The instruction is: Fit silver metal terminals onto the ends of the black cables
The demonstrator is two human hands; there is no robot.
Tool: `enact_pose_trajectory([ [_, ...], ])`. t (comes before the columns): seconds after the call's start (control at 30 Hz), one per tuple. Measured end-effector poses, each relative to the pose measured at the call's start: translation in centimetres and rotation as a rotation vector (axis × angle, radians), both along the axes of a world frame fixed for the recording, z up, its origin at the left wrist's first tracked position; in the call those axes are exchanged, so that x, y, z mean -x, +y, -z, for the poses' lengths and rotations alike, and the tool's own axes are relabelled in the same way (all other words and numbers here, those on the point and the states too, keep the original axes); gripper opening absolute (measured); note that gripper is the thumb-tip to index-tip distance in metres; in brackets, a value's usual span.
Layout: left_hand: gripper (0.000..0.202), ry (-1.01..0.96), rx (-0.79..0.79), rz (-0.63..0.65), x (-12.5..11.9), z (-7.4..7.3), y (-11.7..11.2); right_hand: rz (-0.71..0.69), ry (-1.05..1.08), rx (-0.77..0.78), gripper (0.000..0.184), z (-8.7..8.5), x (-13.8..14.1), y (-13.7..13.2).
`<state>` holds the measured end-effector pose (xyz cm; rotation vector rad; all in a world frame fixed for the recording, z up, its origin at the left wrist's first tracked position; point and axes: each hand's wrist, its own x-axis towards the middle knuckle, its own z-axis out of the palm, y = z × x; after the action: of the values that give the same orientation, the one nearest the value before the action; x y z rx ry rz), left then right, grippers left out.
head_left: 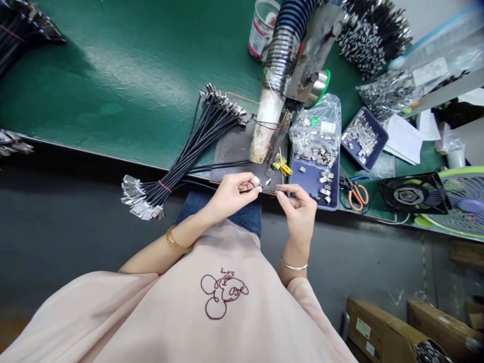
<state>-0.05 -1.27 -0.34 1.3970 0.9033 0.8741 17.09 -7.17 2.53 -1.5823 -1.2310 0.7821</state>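
My left hand (233,194) is pinched on the end of a thin black cable (247,190) at the front edge of the dark work plate (230,146). My right hand (298,206) is close to it on the right, its fingers pinched on a small metal piece too small to name. A bundle of black cables (189,146) with metal connector ends lies across the bench to the left. Just right of my hands sits a blue tray (312,182) with several loose metal shells.
A ribbed extraction hose (282,55) hangs over the plate. Nearby are a bag of metal shells (317,133), a second blue tray (363,138), orange-handled scissors (355,194), a black fan (412,194), a can (261,27). Cardboard boxes (381,330) stand on the floor at right.
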Motion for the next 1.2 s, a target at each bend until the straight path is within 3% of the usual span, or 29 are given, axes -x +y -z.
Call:
enact_pose_trajectory([
  [0.2,0.009,0.006,-0.029,-0.039,-0.2,0.0,-0.3,-0.048,-0.158,0.001,0.024,1.3,1.1,0.5],
  [1.2,0.011,0.05,-0.08,-0.014,0.2,0.0,-0.6,-0.081,-0.253,-0.002,0.027,0.7,1.8,0.2],
])
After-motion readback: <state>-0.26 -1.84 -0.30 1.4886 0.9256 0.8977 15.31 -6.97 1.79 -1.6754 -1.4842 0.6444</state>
